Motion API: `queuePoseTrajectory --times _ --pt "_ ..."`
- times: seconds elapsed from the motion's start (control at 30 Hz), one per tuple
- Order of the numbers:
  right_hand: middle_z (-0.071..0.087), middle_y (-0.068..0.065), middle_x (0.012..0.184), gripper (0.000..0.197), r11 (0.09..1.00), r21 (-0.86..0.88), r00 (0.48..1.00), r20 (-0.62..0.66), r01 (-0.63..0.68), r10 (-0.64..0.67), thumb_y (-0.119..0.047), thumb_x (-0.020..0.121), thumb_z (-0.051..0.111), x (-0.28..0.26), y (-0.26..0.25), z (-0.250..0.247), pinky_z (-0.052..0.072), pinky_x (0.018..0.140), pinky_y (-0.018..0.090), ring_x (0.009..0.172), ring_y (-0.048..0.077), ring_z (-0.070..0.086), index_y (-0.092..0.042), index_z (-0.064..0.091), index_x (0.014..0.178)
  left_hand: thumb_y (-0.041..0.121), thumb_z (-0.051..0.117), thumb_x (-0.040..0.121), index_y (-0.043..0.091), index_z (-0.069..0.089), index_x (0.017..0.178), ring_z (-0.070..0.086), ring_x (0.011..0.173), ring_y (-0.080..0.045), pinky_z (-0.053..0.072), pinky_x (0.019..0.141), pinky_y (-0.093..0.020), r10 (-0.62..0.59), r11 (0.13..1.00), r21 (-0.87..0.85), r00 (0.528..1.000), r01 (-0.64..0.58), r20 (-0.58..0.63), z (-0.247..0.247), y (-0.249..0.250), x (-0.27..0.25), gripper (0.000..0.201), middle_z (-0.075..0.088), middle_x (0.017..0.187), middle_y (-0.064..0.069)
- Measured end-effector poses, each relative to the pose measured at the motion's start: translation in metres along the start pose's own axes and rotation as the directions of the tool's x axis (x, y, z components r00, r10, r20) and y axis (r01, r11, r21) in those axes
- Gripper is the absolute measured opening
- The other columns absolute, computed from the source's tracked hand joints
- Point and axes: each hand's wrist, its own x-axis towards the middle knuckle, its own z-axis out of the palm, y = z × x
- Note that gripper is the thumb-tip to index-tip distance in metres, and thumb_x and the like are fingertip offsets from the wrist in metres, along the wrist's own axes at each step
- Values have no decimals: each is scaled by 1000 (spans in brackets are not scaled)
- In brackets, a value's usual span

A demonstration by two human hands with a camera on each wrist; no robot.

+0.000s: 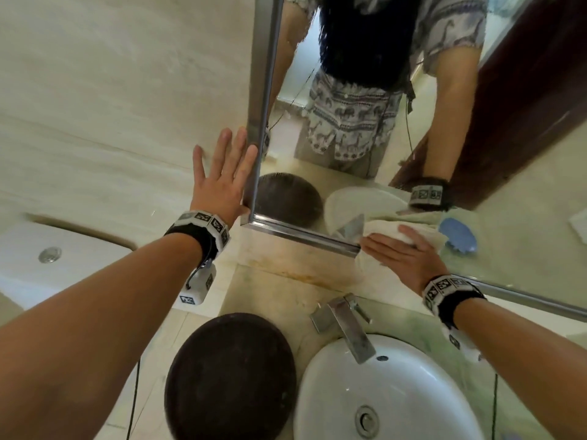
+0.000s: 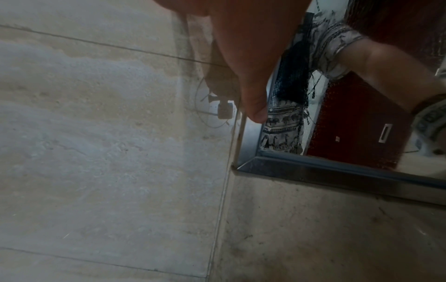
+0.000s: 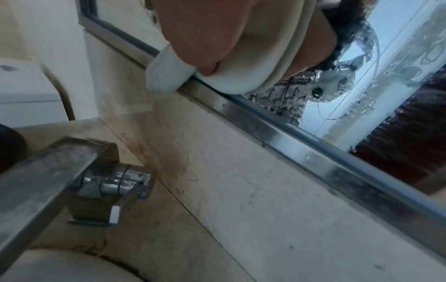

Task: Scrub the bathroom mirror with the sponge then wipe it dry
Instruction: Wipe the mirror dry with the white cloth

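Note:
The steel-framed bathroom mirror hangs on the beige tiled wall and reflects me. My right hand lies flat, fingers straight, pressing a white cloth against the glass at the mirror's bottom frame. In the right wrist view the cloth bulges out under my right hand and over the steel edge, and water drops dot the mirror. My left hand is spread flat on the wall, thumb against the mirror's left frame; the left wrist view shows that thumb. A blue sponge appears only as a reflection.
Below the mirror a steel faucet stands over a white basin on the counter. A dark round object sits left of the basin. A white toilet cistern stands at far left. Brown stains mark the wall under the frame.

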Motion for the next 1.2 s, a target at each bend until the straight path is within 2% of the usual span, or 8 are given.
queuePoseTrajectory --times 0.27,0.43,0.57,0.67,0.77,0.93,1.1,1.2 --pt "-3 -5 164 89 999 -55 1000 -31 -1 0 -22 88 67 117 -66 -32 -14 118 51 150 18 -3 -22 10 156 56 83 65 19 -33 149 -30 144 -31 7 116 -67 -2 1000 -12 999 2 -32 6 1 -1 148 -40 154 -6" --pt "21 -1 161 54 991 60 979 -174 118 -106 -17 93 51 182 -84 -57 -14 119 49 149 18 13 -19 39 146 52 85 62 20 -32 149 -22 146 -33 9 114 -69 4 1000 -3 999 -4 -48 7 1 -1 150 -34 158 -6" --pt "35 -2 155 55 992 119 953 -302 33 5 -6 89 32 190 -55 -86 -7 120 50 146 21 26 -20 50 139 53 83 65 19 -34 147 -11 149 -36 11 113 -71 -6 1000 2 999 6 -31 4 3 -3 147 -23 161 -10" --pt "39 -3 152 49 987 147 893 -433 -66 124 -5 90 49 201 -20 -119 6 119 53 145 21 28 -24 51 136 50 71 80 18 -34 147 -1 151 -38 12 112 -71 -41 998 -41 998 39 -40 -3 12 -6 129 -11 164 -15" --pt "47 -2 148 36 973 150 783 -578 -175 230 -19 95 57 210 20 -153 23 114 57 141 20 37 -24 57 131 51 72 79 15 -10 155 6 151 -36 14 113 -69 -64 996 -63 995 59 -82 -21 18 -9 118 7 164 -17" --pt "46 4 148 44 889 257 619 -644 -380 450 -28 94 58 219 67 -207 20 112 66 140 26 39 -18 56 136 49 84 65 10 2 155 5 151 -33 13 116 -65 -51 997 -63 962 35 -267 -76 10 23 129 4 163 -14" --pt "31 3 157 51 922 188 736 -558 -338 383 -32 98 48 223 53 -200 9 114 66 147 24 25 -18 39 147 53 90 53 7 -1 156 0 152 -30 8 118 -64 -8 1000 17 973 12 -229 -113 8 53 145 -4 164 -12" --pt "30 1 158 50 982 94 842 -506 -164 189 -27 99 47 221 23 -166 7 117 61 148 21 22 -17 37 148 48 75 79 6 -2 155 5 152 -30 13 117 -64 -23 1000 3 960 25 -281 -105 12 49 116 2 164 -16"
